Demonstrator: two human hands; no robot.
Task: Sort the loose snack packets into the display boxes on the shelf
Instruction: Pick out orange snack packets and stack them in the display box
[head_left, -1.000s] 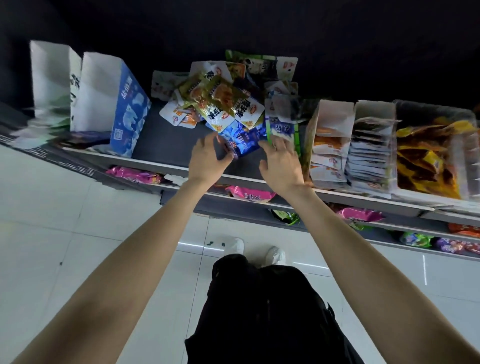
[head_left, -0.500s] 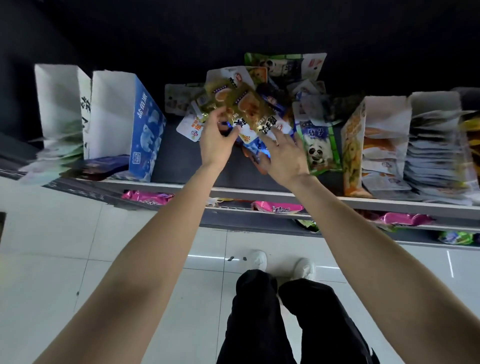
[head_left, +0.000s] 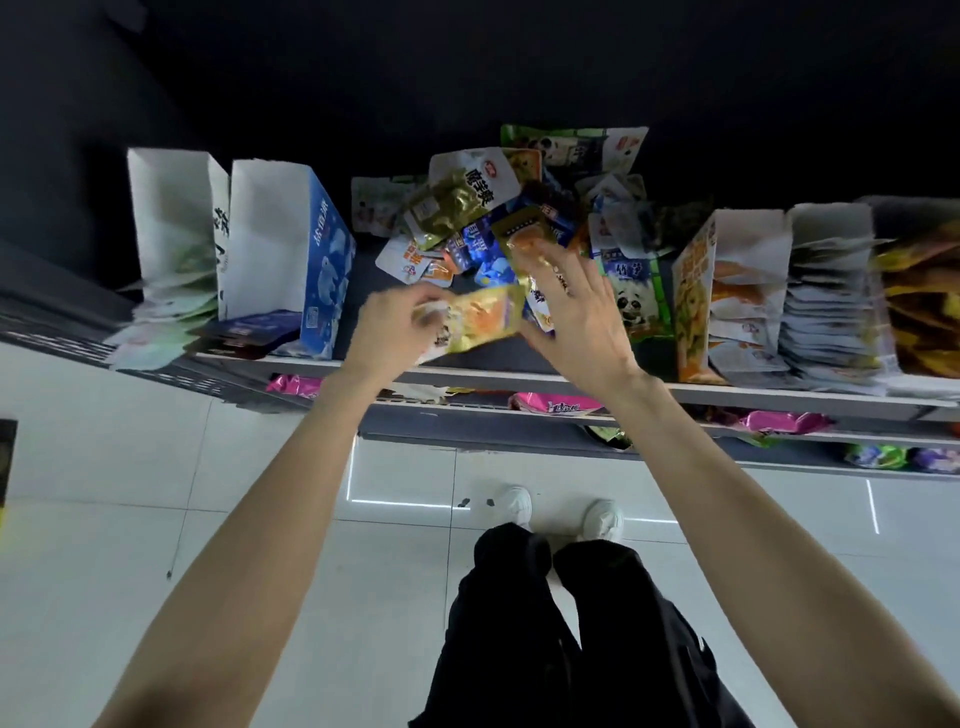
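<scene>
White glossy floor tiles (head_left: 104, 493) with dark grout lines, two small dark specks (head_left: 475, 502) on them. Two white shoes (head_left: 558, 512) side by side below the shelving, black trousers (head_left: 561, 634) above them. Lower shelf tiers hold pink packets (head_left: 553, 404) and green packets (head_left: 875, 456). Black wall (head_left: 467, 62) behind.

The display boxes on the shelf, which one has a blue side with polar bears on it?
The tall white cardboard display box with the blue bear-printed side, second from the left; the white box beside it and the orange-sided box on the right lack blue.
</scene>
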